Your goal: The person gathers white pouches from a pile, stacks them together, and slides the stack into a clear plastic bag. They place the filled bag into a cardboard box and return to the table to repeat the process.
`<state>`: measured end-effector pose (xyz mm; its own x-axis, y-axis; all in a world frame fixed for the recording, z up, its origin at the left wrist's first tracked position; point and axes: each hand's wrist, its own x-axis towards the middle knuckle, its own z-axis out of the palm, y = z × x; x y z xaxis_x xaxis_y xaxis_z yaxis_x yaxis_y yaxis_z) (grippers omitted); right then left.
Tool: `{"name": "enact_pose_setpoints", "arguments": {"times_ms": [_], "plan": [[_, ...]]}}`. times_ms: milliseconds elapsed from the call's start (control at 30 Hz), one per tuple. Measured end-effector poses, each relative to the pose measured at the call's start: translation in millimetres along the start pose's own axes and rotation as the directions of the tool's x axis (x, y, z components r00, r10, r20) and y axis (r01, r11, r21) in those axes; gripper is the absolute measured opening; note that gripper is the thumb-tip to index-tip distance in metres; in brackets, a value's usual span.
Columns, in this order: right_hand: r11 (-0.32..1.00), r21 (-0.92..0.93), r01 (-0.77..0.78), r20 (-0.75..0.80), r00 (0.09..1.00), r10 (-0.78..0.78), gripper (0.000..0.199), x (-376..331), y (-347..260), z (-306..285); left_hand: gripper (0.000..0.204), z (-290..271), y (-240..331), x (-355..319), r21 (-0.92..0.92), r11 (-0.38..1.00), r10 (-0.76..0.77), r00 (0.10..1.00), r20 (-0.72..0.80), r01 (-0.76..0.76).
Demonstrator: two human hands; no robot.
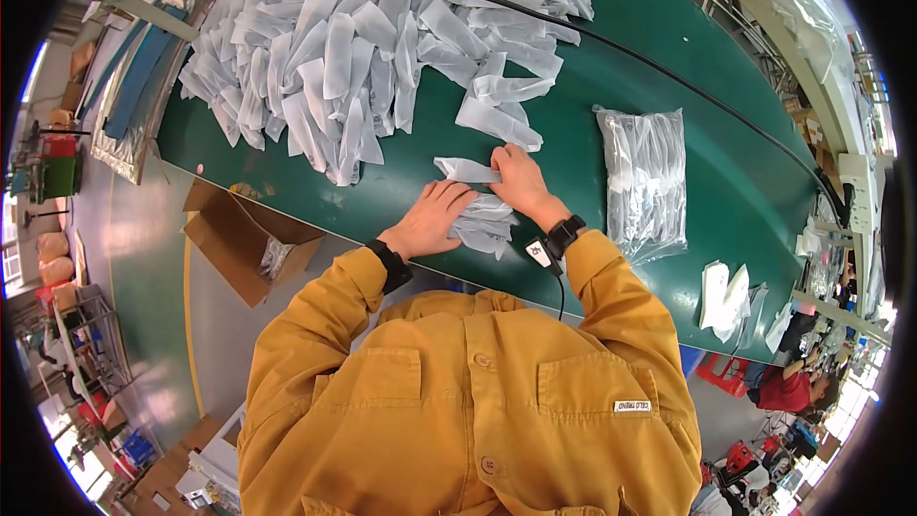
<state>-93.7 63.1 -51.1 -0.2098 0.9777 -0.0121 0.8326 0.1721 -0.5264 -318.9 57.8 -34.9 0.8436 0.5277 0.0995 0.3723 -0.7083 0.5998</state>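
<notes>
On the green table, just in front of my body, is a small stack of narrow frosted plastic packets [485, 227]. My left hand [432, 218] bends over the stack's left side, its fingers close together and pressing on it. Just beyond, a single frosted packet [464, 170] lies crosswise, its left end free. My right hand [522, 183] pinches this packet's right end between closed fingers. What the packets contain cannot be made out. Farther off, a big loose heap of similar packets [353, 48] spreads over the far left, some reaching toward my hands.
A clear bag full of packets [646, 182] lies on the right of the green table [564, 162]. A black cable [659, 65] crosses the far side. White gloves [724, 298] lie near the right edge. An open cardboard box [234, 239] stands below the left edge.
</notes>
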Motion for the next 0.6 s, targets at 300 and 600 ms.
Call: {"name": "enact_pose_setpoints", "arguments": {"times_ms": [300,600], "plan": [[0.982,0.153,0.109,0.008,0.994,-0.112,0.072,-49,-13,1,0.080,4,-5,1,-0.007,1.000,-0.022,0.999,-0.025,0.022],[0.993,-0.106,0.056,0.008,0.998,-0.056,0.111,-70,-35,10,0.069,5,-2,0,-0.132,0.991,-0.044,0.988,-0.149,0.024]]}}
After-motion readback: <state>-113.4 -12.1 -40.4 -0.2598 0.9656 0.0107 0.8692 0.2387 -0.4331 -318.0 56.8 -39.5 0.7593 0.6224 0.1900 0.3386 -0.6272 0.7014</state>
